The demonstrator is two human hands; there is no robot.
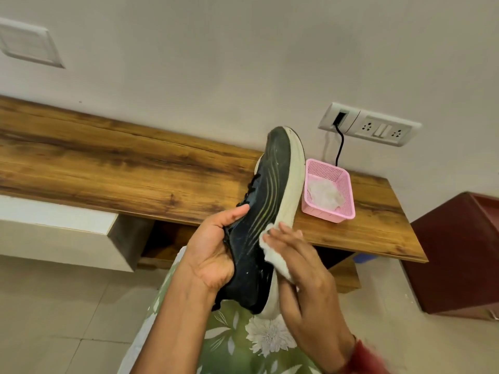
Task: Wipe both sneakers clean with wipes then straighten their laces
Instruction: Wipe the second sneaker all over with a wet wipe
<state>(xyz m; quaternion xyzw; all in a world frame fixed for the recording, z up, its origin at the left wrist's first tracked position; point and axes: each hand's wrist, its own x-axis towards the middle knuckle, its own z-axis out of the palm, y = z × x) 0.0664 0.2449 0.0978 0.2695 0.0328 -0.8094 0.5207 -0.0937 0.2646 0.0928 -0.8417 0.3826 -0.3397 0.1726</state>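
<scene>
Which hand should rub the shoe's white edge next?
Probably the right hand. It presses the wipe against the sneaker right by its white sole, and the pink basket sits on that side too. The left hand grips the sneaker, holding it up.

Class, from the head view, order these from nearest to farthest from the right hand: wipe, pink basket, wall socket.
1. Wipe, pressed under the right hand on the sneaker.
2. Pink basket, on the shelf beyond.
3. Wall socket, above the basket.
</scene>
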